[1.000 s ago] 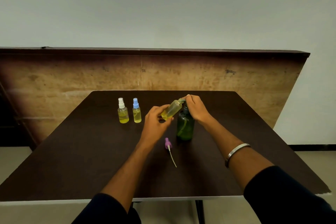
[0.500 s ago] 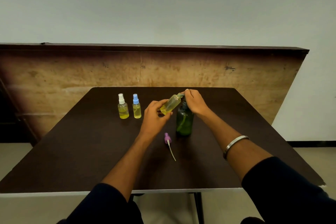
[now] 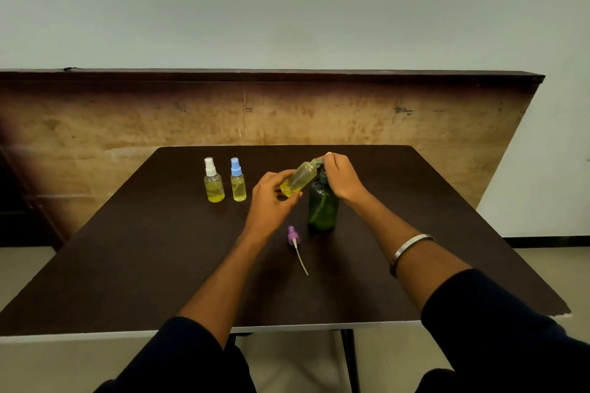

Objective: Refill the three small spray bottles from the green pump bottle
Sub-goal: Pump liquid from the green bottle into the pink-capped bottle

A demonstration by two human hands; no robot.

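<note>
Your left hand point(image 3: 271, 198) grips the open small bottle point(image 3: 298, 180), tilted with its mouth up against the spout of the green pump bottle point(image 3: 323, 206), which stands near the middle of the dark table point(image 3: 143, 265). Your right hand point(image 3: 340, 177) curls over the pump head. The purple sprayer cap point(image 3: 291, 235) lies just in front, its tube pointing toward you. The white-capped bottle point(image 3: 213, 181) and blue-capped bottle point(image 3: 238, 180) stand upright to the left, well apart from the table's left edge, with bare tabletop toward the near edge
</note>
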